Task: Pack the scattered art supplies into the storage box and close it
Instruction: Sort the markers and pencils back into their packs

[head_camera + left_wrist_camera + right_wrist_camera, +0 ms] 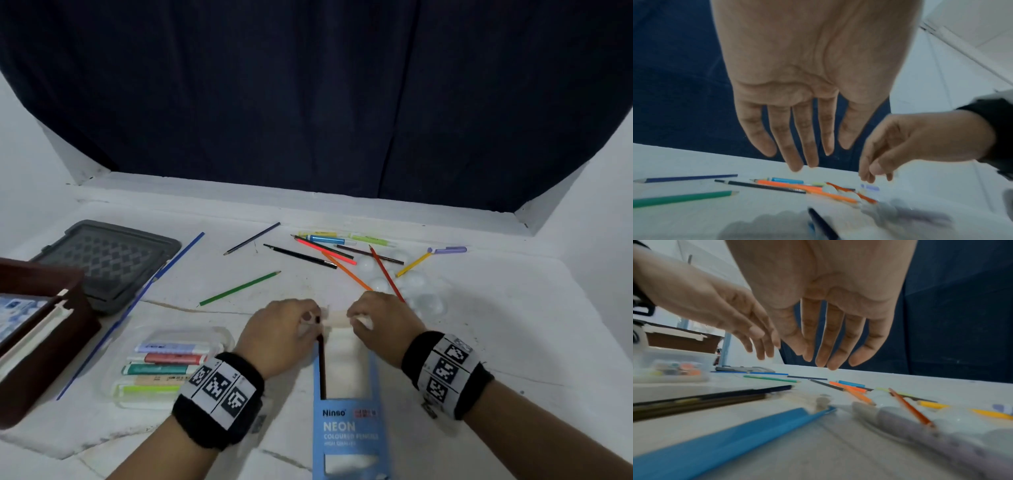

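The blue Ninso pencil box (349, 428) lies flat in front of me, its top flap (337, 320) open and two dark pencils (322, 366) inside. My left hand (284, 329) and right hand (380, 322) hover at either side of that flap. In the wrist views the left hand (809, 146) and the right hand (828, 345) have straight, relaxed fingers and hold nothing. Loose pencils lie beyond: green (239, 287), navy (251, 238), black (299, 256), orange (346, 270), red (387, 274), yellow (412, 264). The dark red storage box (44, 359) stands open at the left.
A grey lid (109, 263) lies behind the storage box. A clear case of markers (164, 366) sits left of my left wrist, with a long blue stick (137, 308) beside it. Markers (342, 238), a purple pen (448, 249) and a white palette (418, 291) are at the back right.
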Motion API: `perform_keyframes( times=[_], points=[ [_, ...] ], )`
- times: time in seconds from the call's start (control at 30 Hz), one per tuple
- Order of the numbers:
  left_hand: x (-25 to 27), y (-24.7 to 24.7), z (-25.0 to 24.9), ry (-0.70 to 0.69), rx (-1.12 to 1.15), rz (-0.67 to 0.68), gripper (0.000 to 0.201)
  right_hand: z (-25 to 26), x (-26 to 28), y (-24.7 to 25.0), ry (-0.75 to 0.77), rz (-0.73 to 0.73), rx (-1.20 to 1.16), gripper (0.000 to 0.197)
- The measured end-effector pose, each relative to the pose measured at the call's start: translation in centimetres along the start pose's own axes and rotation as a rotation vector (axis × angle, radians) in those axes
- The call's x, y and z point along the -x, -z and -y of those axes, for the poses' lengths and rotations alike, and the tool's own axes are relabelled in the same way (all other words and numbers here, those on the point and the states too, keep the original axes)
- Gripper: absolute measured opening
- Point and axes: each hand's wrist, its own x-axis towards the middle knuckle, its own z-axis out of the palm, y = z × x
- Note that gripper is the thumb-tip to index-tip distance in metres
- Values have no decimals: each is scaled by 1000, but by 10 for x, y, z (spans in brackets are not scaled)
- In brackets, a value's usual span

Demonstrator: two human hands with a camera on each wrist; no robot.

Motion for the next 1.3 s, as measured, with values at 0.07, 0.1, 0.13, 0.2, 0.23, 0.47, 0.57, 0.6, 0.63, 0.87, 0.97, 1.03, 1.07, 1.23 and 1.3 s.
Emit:
perform_keyframes(
  times=[0.07,0.1,0.13,0.2,0.23,0.47,0.57,0.6,0.63,0.87,0.97,1.03,1.07,1.23,1.3],
  points=[
    [-20,7,1,56,24,-189,22,-12,-15,7,-42,-9,61,25],
    [-32,8,3,111,11,-248,25,-16,-23,9,-61,14,95,28],
    [-43,7,6,190,-14,-266,31,-20,-31,10,-74,52,139,31],
    [-63,3,15,385,-89,-174,44,-26,-44,10,-84,147,266,35],
    [-70,2,21,470,-120,-96,50,-28,-48,9,-88,189,320,36],
    [-93,-21,26,727,-224,62,49,-42,-64,-4,-51,302,509,30],
    [-93,-20,28,591,-312,89,42,-45,-70,-8,-76,313,502,30],
    [-92,-19,28,536,-339,127,40,-46,-71,-9,-80,311,496,30],
    [-90,-19,28,487,-359,157,39,-46,-71,-9,-79,302,490,30],
    [-82,-29,26,260,-292,43,33,-47,-78,-6,-121,214,298,29],
    [-78,-22,23,227,-97,-51,32,-41,-74,4,-154,67,120,19],
    [-76,-15,18,183,48,-147,40,-36,-67,11,-130,-87,-30,14],
    [-74,-10,15,159,138,-207,45,-33,-63,14,-109,-172,-113,13],
    [-56,10,-7,75,611,-359,45,-17,-29,25,-172,-394,-536,10],
    [-48,7,-8,107,741,-288,46,-12,-16,26,-190,-404,-737,13]
  ],
)
